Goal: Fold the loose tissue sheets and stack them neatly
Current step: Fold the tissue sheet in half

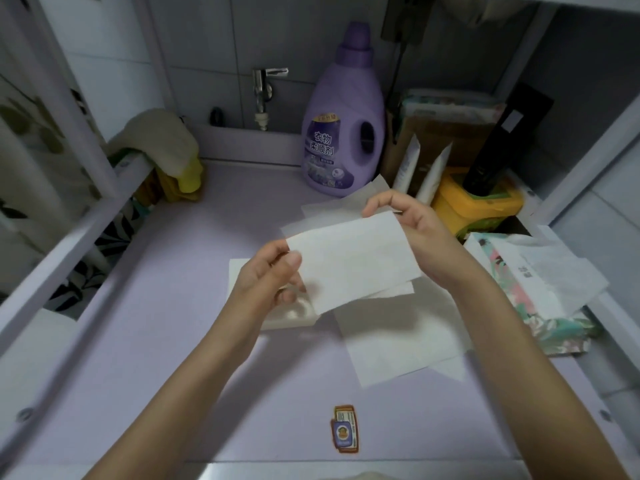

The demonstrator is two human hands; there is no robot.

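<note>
Pale lilac worktop [145, 341] in a tiled laundry nook with a tap [264, 88] on the wall. Both hands hold a folded white tissue sheet [349, 261] in the air, left hand [270, 278] pinching one end, right hand [401, 213] the other. Loose sheets [398, 344] lie underneath, a purple softener bottle [341, 133] behind, a tissue pack [540, 296] at right.

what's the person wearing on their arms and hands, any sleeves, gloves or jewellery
No sleeves show: the left forearm and right forearm are bare down to the picture's lower edge. The left hand and right hand wear no gloves, and no ring, watch or bracelet is visible on either.
</note>
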